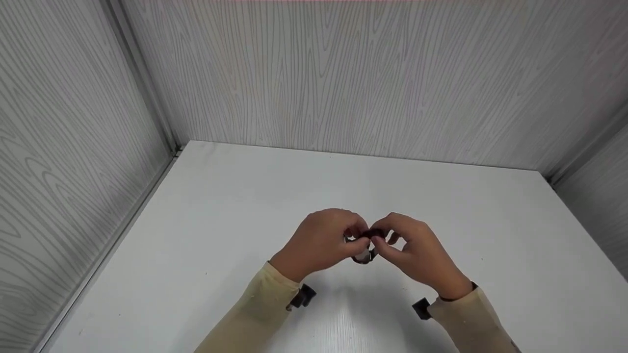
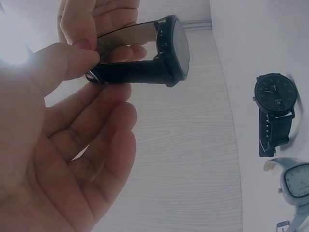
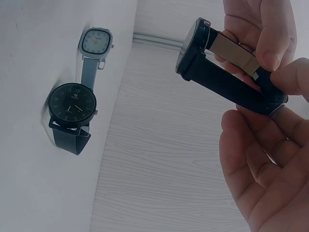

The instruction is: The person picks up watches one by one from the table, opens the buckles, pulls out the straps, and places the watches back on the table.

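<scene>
Between my two hands is a dark wristwatch (image 1: 363,258) with a black strap (image 2: 137,72), held off the table. The strap is bent into a loop with a tan inner side, and the case is seen from its edge in both wrist views. My left hand (image 1: 324,240) pinches the strap end between thumb and fingers. On the other side, my right hand (image 1: 417,250) pinches the same strap end, its thumb (image 3: 292,77) pressing on the strap. Fingertips cover the buckle area, so whether it is fastened cannot be told.
A round black watch (image 2: 275,96) and a pale square watch (image 2: 297,183) lie on a white surface in the left wrist view. The right wrist view also shows a square watch (image 3: 96,42) and a black one (image 3: 72,104). Grey wood-patterned panels (image 1: 319,73) surround the white table (image 1: 235,196).
</scene>
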### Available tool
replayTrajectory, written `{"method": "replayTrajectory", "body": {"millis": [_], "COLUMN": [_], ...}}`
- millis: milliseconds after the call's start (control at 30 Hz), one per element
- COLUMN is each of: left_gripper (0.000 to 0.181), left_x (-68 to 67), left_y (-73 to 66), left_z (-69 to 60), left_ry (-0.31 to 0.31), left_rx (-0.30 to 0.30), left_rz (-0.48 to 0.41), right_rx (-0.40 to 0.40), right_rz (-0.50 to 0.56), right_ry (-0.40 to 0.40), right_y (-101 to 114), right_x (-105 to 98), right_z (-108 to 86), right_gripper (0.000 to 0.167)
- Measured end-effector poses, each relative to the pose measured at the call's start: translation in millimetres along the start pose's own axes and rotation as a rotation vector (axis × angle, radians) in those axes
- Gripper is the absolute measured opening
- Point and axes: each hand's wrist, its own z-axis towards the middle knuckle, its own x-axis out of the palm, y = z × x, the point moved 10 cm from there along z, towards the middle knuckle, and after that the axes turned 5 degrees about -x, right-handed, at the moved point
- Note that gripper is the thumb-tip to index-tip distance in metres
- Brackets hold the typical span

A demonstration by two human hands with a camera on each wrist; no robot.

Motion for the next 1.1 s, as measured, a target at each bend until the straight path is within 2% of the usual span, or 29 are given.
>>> {"method": "replayTrajectory", "body": {"millis": [367,667,900,1000,1100], "left_gripper": [0.011,0.012,0.009,0.009,0.022], "left_x": [-1.4,9.1,21.3,23.3,21.9], "left_y": [5.0,14.3,22.3,23.4,21.8], "left_z": [-0.3,-0.1,-4.7,-5.4,-5.4], "left_ry": [0.006,0.083,0.194,0.208,0.202], "left_rx": [-0.033,-0.091,-0.141,-0.134,-0.128], "left_rz": [-0.032,0.016,0.019,0.035,0.020], "right_rx": [0.009,-0.001,0.035,0.033,0.023], "right_rz": [0.000,0.000,0.013,0.022,0.040], "right_ry": [-0.034,-0.095,-0.036,-0.019,-0.007], "right_y": [-1,-2,-8,-8,-7], "right_x": [-8,-17,-8,-6,-4], "right_z": [0.8,0.9,0.8,0.3,-0.5], "right_gripper": [0.027,0.024,0.021,0.020,0.019]}}
